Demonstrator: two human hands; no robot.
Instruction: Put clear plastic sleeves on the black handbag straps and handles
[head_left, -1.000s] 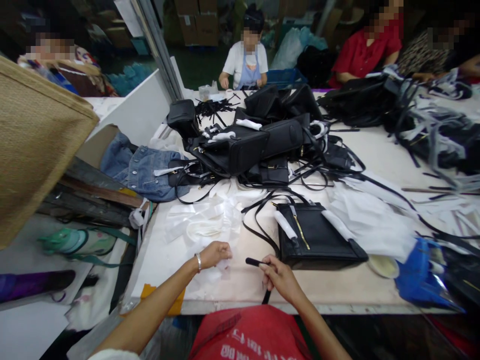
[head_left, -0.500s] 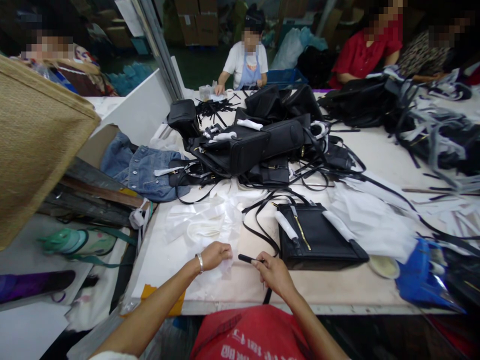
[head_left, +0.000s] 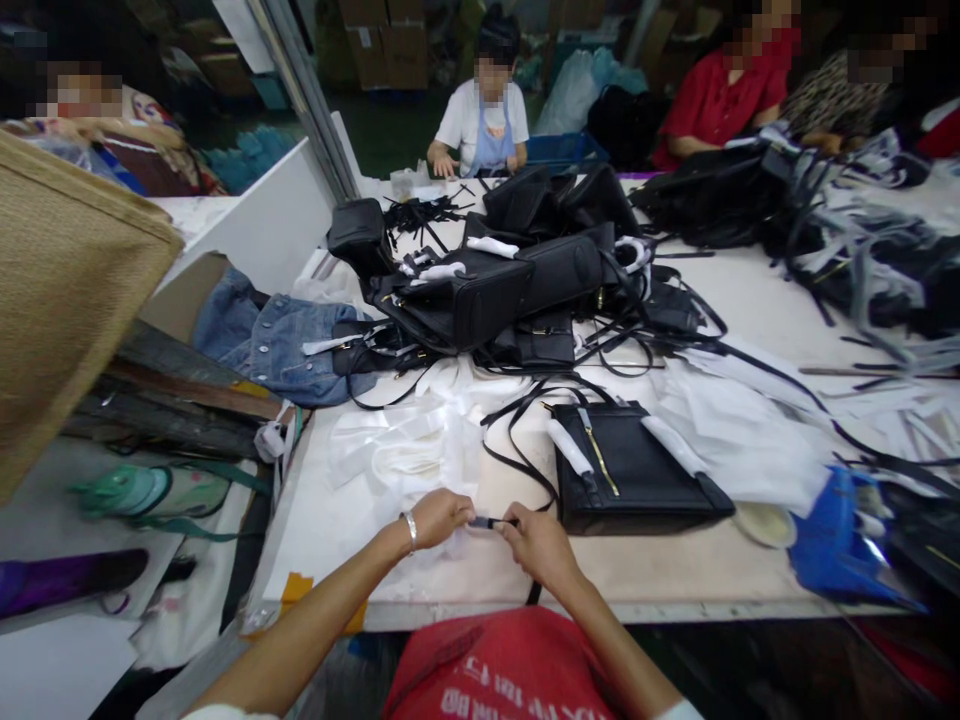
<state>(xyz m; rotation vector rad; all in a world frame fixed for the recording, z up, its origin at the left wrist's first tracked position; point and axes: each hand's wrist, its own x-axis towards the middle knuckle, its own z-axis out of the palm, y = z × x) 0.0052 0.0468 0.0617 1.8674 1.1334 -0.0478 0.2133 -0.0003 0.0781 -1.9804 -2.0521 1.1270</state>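
My left hand (head_left: 442, 517), with a bracelet at its wrist, is closed in a pinch on a thin clear plastic film (head_left: 450, 546). My right hand (head_left: 536, 540) has its fingers closed on a black strap (head_left: 493, 523). Between the hands, the strap's end meets the film; whether it sits inside or only against the film I cannot tell. Right of my right hand lies a black handbag (head_left: 637, 480) with a gold zip and white-wrapped handles. Beyond my left hand, a loose stack of white and clear wrapping pieces (head_left: 412, 450) covers the table.
A heap of black bags (head_left: 487, 295) with straps lies across the table's middle. White sheets (head_left: 750, 430) and a blue bag (head_left: 847, 545) are at the right. A denim jacket (head_left: 285, 345) lies at the left edge. A co-worker in an apron (head_left: 487, 130) sits opposite.
My left hand has moved right towards my right hand, bringing the film to the strap's end. The gap between the hands has narrowed. The view has shifted slightly.
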